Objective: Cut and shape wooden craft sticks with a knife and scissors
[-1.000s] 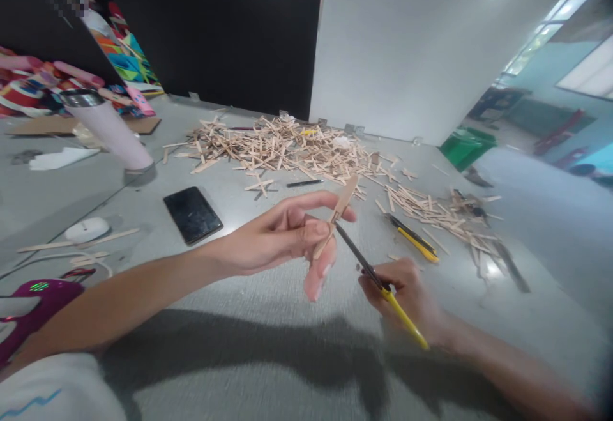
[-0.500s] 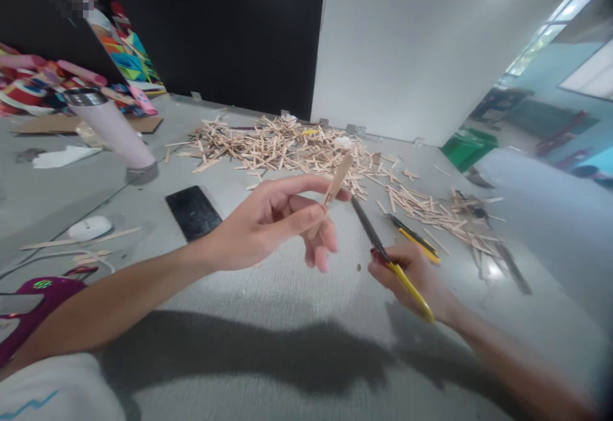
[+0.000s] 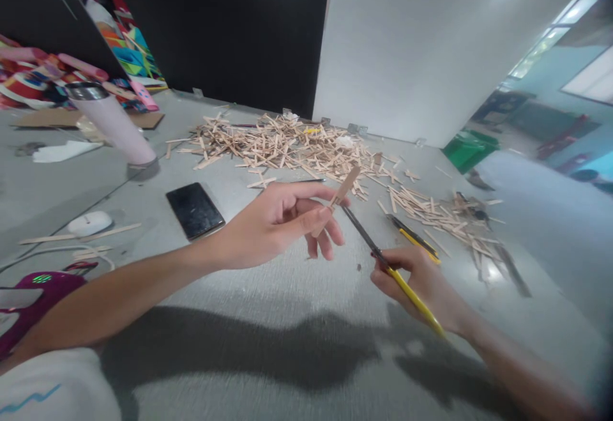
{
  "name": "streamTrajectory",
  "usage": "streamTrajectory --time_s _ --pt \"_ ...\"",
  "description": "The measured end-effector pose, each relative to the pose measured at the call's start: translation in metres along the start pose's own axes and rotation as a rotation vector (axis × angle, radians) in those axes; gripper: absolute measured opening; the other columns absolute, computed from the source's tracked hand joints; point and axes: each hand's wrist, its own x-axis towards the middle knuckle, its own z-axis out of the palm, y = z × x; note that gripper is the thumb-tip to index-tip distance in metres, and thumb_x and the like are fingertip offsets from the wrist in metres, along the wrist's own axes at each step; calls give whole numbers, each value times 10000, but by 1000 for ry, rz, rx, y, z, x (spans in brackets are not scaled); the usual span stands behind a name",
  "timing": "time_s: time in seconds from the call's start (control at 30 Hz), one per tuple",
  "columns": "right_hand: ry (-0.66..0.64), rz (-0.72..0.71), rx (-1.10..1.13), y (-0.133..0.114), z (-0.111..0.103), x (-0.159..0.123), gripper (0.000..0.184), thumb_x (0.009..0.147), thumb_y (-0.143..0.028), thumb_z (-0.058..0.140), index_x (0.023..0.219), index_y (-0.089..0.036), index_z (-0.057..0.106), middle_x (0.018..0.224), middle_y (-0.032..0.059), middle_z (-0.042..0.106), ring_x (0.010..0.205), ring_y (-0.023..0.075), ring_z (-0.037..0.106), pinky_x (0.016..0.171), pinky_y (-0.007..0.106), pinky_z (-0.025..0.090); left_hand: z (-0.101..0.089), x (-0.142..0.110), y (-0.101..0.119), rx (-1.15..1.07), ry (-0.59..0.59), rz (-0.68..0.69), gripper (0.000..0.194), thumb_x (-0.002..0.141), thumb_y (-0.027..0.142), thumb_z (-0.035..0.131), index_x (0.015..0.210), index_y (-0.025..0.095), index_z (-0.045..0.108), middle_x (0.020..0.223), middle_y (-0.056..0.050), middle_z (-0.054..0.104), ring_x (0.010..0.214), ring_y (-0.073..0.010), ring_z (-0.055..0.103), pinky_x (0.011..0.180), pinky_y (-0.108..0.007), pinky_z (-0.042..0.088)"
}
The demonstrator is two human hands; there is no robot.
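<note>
Between the thumb and fingers of my left hand (image 3: 292, 220), a wooden craft stick (image 3: 348, 183) points up and to the right. A small notch shows on the stick near my fingertips. My right hand (image 3: 421, 280) is closed around a slim file (image 3: 361, 229) with a dark blade and a yellow handle. The file's tip reaches the stick beside my left fingertips; whether it touches cannot be made out. A yellow and black utility knife (image 3: 414, 239) lies on the table just beyond my right hand.
A large heap of loose craft sticks (image 3: 278, 146) spreads along the back, with more sticks (image 3: 431, 210) at the right. A phone (image 3: 195, 210), mouse (image 3: 90, 223) and pink tumbler (image 3: 115, 124) stand or lie at left. A metal ruler-like strip (image 3: 512, 271) lies far right.
The file has moved up and left, bringing its tip to the stick. My left hand has shifted slightly right, and the stick leans further right.
</note>
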Motion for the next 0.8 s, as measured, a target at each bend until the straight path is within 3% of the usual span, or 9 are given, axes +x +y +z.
streamTrajectory --time_s 0.13,0.8 --pt "30 -26 -68 -4 -2 -2 510 997 -510 653 629 -222 447 592 -45 404 581 123 347 569 281 319 2 -2 2 47 77 11 288 1118 356 661 1331 172 598 885 -44 811 677 -179 797 600 -248 618" --pt "81 -87 -109 -9 -1 -3 511 962 -466 651 595 -230 385 557 -44 331 552 116 278 511 279 264 5 -8 2 77 -1 -6 204 1136 320 630 1285 181 621 892 -42 820 657 -144 782 578 -210 575"
